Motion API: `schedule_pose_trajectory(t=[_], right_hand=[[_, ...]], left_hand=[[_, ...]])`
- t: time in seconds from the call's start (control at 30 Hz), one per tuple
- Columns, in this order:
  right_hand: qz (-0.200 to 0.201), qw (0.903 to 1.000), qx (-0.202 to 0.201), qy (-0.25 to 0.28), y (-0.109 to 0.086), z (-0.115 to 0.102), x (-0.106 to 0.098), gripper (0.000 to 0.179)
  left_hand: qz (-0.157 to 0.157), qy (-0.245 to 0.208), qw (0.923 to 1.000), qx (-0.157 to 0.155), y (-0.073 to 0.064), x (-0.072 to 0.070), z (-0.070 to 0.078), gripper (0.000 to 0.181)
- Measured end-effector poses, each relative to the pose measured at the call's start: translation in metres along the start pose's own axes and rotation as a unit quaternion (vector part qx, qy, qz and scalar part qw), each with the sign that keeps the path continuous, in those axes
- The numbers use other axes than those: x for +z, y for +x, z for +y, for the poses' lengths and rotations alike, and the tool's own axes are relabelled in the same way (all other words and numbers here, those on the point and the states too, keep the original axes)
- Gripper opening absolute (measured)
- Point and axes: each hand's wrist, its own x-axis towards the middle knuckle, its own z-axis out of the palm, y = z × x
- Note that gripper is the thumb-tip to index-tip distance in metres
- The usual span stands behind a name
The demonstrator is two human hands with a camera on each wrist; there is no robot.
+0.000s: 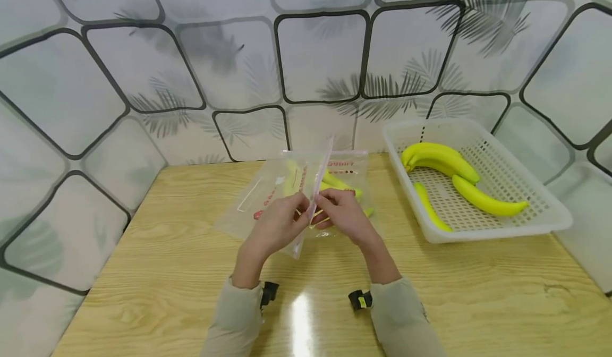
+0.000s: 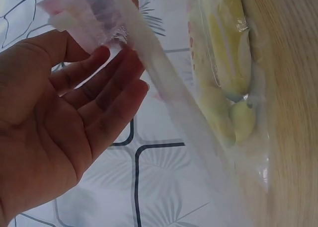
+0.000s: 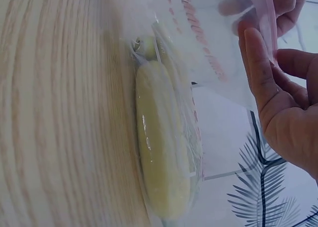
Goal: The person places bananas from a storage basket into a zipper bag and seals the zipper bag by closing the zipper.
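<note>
A clear zip bag with a pinkish zip strip (image 1: pixel 322 171) stands tilted between the hands. My left hand (image 1: pixel 277 221) pinches the strip between thumb and fingers from the left. From the other side, my right hand (image 1: pixel 351 216) pinches the same strip, its fingertips close to the left ones. Just beyond and to the right lies a second clear bag (image 1: pixel 358 155) with red print, holding yellow bananas (image 3: pixel 158 137). In the left wrist view the bagged bananas (image 2: pixel 226 43) rest on the tabletop behind the strip, partly veiled by plastic.
A white perforated basket (image 1: pixel 497 235) stands at the right with several loose bananas (image 1: pixel 487 197) in it. The wooden table (image 1: pixel 158 272) meets a patterned wall covering (image 1: pixel 320 59) at the back and sides.
</note>
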Motion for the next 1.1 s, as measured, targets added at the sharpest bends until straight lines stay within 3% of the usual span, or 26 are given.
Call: schedule_pose_trajectory(t=[0.23, 0.37, 0.47, 0.57, 0.7, 0.8, 0.9, 1.0, 1.1], right_hand=[[-0.005, 0.9999, -0.007, 0.01, 0.0, 0.001, 0.005, 0.026], [0.003, 1.0, 0.0, 0.005, -0.002, -0.001, 0.007, 0.025], [0.019, 0.9998, 0.011, -0.004, -0.003, -0.003, 0.008, 0.023], [0.036, 0.999, 0.023, -0.009, -0.002, -0.003, 0.008, 0.023], [0.05, 0.9978, 0.042, -0.008, -0.002, -0.002, 0.008, 0.024], [0.061, 0.9968, 0.049, -0.011, -0.002, -0.002, 0.008, 0.025], [0.079, 0.9953, 0.054, -0.016, -0.001, -0.001, 0.008, 0.026], [0.1, 0.9934, 0.052, -0.017, 0.0, 0.001, 0.009, 0.028], [0.123, 0.9912, 0.045, -0.017, 0.001, 0.003, 0.008, 0.028]], left_hand=[[0.024, -0.004, 0.9987, -0.044, 0.0, 0.002, 0.003, 0.014], [0.074, 0.026, 0.996, -0.041, 0.001, 0.004, 0.004, 0.01], [0.136, 0.06, 0.9884, -0.032, 0.0, 0.005, 0.005, 0.006], [0.214, 0.113, 0.9703, -0.012, 0.001, 0.006, 0.005, 0.004], [0.308, 0.191, 0.9314, 0.033, 0.003, 0.007, 0.001, 0.004], [0.352, 0.229, 0.9051, 0.068, 0.005, 0.009, -0.001, 0.008], [0.373, 0.259, 0.8863, 0.094, 0.006, 0.011, -0.001, 0.01], [0.377, 0.273, 0.8783, 0.108, 0.007, 0.014, 0.0, 0.012], [0.378, 0.262, 0.8812, 0.109, 0.008, 0.016, 0.002, 0.011]])
